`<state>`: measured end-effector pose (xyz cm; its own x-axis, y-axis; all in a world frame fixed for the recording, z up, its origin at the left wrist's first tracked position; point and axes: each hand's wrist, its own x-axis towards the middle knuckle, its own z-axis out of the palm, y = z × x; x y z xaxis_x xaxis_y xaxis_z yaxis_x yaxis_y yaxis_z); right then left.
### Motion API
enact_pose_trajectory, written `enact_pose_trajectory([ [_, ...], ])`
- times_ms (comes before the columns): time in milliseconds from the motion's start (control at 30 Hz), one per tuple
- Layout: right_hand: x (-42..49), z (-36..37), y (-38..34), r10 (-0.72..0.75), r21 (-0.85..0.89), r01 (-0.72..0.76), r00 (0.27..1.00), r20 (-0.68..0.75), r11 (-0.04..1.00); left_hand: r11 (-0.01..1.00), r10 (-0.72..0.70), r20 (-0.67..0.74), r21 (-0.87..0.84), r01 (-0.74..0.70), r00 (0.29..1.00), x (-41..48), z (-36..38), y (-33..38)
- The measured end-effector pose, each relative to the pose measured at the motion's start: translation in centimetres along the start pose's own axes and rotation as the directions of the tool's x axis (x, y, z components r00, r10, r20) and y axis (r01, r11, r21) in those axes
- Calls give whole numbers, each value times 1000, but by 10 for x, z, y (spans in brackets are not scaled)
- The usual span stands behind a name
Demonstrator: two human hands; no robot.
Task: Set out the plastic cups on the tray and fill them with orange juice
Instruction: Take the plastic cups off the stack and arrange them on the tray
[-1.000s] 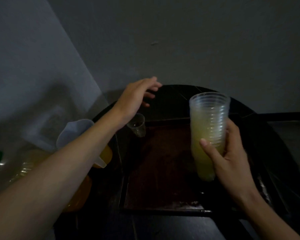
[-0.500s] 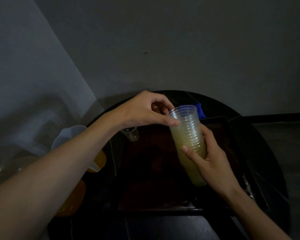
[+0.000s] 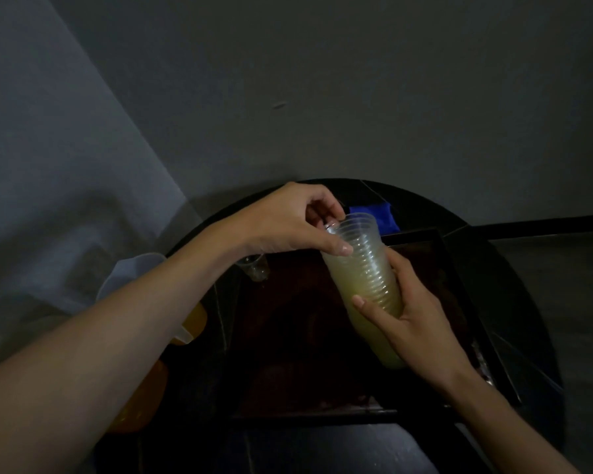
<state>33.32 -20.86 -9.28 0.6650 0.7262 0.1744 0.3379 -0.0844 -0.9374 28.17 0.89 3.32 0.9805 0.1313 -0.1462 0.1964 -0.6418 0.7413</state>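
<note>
- Left hand [image 3: 288,224]: a second ago it was spread open, reaching past the single clear plastic cup [image 3: 255,266] at the far left corner of the dark rectangular tray [image 3: 322,413]. It is now drawn back to the right with fingers curled, thumb and fingertips pinching the top rim of the stack of clear ribbed plastic cups [image 3: 367,278]. It reached that rim half a second ago.
- Stack: formerly upright and off to the right. It is now over the tray's middle and leaning, mouth toward the left hand.
- Right hand [image 3: 415,323]: carried inward and lower with the stack.
- Blue object [image 3: 374,217]: unseen a second ago, now showing just behind the stack's rim.
</note>
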Motion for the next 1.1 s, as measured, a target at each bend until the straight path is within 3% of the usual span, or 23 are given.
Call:
enact_pose_trajectory([
  [333,-2,-6,2,-3,8,3,1000,-10,1000,999,12,-63,-40,-15,998,0,-14,2],
  [467,-3,-13,2,13,34,-12,999,-34,999,978,40,-206,-191,-81,978,0,-33,-6],
  [567,-2,-17,4,20,40,-17,997,-76,999,924,-4,-356,-359,-133,934,-1,-52,-18],
  [633,-1,-20,5,35,69,-28,994,-102,997,912,-37,-439,-381,-149,898,-1,-59,-33],
  [733,1,-24,7,68,106,-54,989,-131,993,952,-67,-458,-294,-80,886,-1,-53,-60],
  [833,2,-27,6,81,118,-63,983,-162,991,979,-191,-411,-141,146,891,4,-31,-75],
  [967,3,-31,5,105,167,-73,976,-190,983,927,-221,-412,193,322,884,14,-6,-94],
  [1100,5,-32,5,113,190,-73,971,-212,979,863,-235,-386,340,374,892,18,11,-115],
])
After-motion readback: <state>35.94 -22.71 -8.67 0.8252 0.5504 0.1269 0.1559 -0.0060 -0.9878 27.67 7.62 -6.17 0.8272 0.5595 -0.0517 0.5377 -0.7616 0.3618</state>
